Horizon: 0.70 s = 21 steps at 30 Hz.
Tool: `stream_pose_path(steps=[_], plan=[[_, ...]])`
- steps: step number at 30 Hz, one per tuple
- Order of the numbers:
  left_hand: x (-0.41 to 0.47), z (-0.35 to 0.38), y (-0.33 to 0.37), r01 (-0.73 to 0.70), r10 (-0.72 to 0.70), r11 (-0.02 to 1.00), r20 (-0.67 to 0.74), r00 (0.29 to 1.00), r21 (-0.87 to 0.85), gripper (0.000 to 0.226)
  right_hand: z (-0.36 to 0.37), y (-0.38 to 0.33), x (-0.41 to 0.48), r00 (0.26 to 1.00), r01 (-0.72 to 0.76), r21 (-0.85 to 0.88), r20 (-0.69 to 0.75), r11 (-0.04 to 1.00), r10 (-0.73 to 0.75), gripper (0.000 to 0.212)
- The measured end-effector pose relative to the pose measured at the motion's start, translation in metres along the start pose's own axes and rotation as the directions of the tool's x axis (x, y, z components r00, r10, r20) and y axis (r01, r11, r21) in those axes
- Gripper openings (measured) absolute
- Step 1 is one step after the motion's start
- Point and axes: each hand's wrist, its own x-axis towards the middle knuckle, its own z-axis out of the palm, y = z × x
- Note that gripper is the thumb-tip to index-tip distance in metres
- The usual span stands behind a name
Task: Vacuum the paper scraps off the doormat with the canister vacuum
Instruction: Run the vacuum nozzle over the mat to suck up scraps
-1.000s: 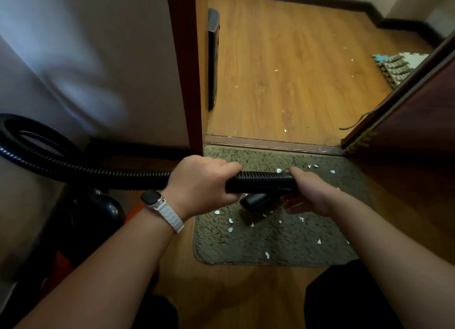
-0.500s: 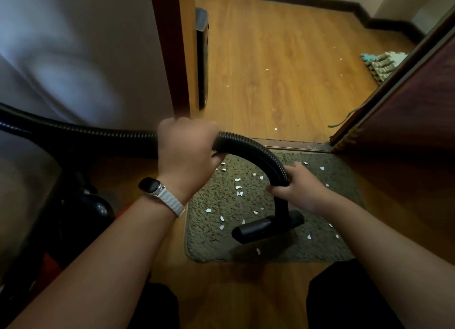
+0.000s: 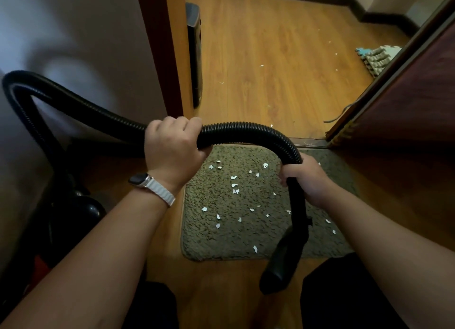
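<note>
Doormat (image 3: 246, 230) w/ paper scraps (image 3: 235, 184), wood floor (image 3: 283, 57), both hands' grip round hose (image 3: 241, 131).

Doormat (image 3: 221, 240): a shaggy olive-grey rectangle lay flat on the wood floor at the doorway threshold.
Paper scraps (image 3: 235, 184): small white bits were scattered across the mat's pile.
Hose (image 3: 241, 131): black and ribbed, it arched over the mat.
Nozzle (image 3: 280, 264): black, tilted at the mat's near edge.
Canister (image 3: 73, 213): dark, lower left.
</note>
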Motion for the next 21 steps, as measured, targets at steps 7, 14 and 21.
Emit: stream_pose_path(steps=[7, 14, 21], plan=[[-0.009, 0.012, 0.007, -0.035, 0.055, 0.997, 0.313, 0.948, -0.07, 0.027, -0.005, 0.013, 0.007, 0.988, 0.026, -0.349, -0.134, 0.937, -0.078, 0.025], [-0.005, 0.005, 0.009, 0.028, 0.052, 0.99, 0.549, 0.834, -0.136, 0.029, 0.005, -0.003, 0.004, 0.908, 0.09, -0.839, -0.152, 0.536, -0.39, 0.024], [-0.014, 0.003, -0.002, 0.117, 0.211, 0.945, 0.842, 0.496, -0.306, 0.021, 0.002, -0.006, -0.005, 0.973, 0.219, -0.925, 0.183, 0.31, -0.14, 0.015]])
